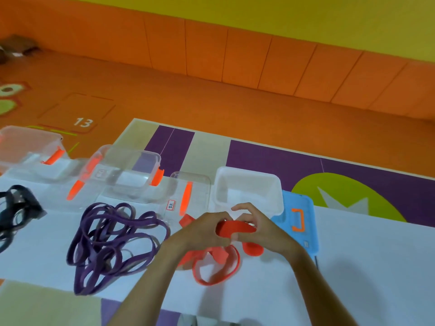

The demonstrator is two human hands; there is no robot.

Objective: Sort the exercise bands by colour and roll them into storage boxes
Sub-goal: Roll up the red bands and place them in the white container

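Note:
My left hand [203, 231] and my right hand [261, 228] both grip a red band [235, 228], folded or rolled between them just above the white cloth [364, 255]. More red bands [216, 267] lie loose under my hands. A tangle of purple bands [110, 243] sits to the left. Dark blue bands [16, 208] lie at the far left edge. An open white box [249, 175] stands right behind my hands.
Three clear boxes with orange latches stand in a row at the back left: [30, 147], [131, 172], [190, 191]. A blue lid with an orange handle [299, 222] lies right of the white box. Orange floor and wall padding lie beyond.

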